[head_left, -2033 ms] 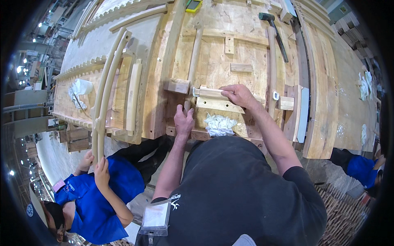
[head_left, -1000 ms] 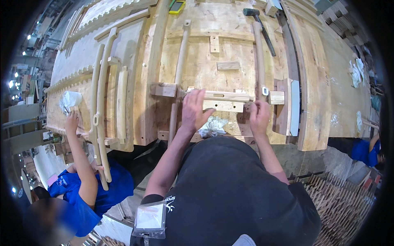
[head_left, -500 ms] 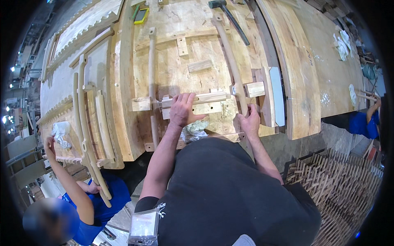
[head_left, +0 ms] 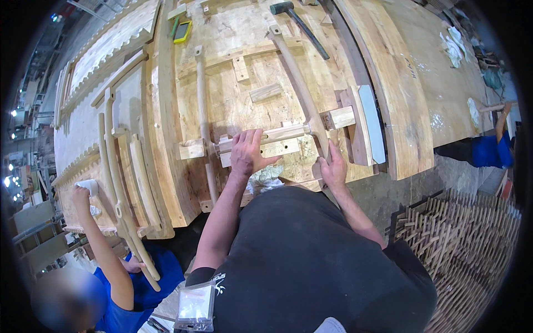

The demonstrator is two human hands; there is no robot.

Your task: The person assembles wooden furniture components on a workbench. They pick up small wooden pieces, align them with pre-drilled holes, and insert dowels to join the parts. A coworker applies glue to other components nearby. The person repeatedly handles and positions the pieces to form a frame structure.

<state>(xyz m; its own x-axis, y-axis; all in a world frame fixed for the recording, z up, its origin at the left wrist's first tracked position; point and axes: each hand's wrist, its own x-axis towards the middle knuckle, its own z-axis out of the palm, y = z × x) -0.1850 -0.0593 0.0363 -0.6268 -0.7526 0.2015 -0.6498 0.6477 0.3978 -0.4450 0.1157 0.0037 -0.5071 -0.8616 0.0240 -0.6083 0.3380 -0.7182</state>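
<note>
The left hand (head_left: 248, 152) is pressing flat, fingers spread, on the pale wooden crossbar (head_left: 266, 137) lying across the big plywood table (head_left: 422, 94). The right hand (head_left: 333, 166), fingers together, is steadying the long curved wooden leg (head_left: 300, 83) where they join. Pushing evenly would probably help.
</note>
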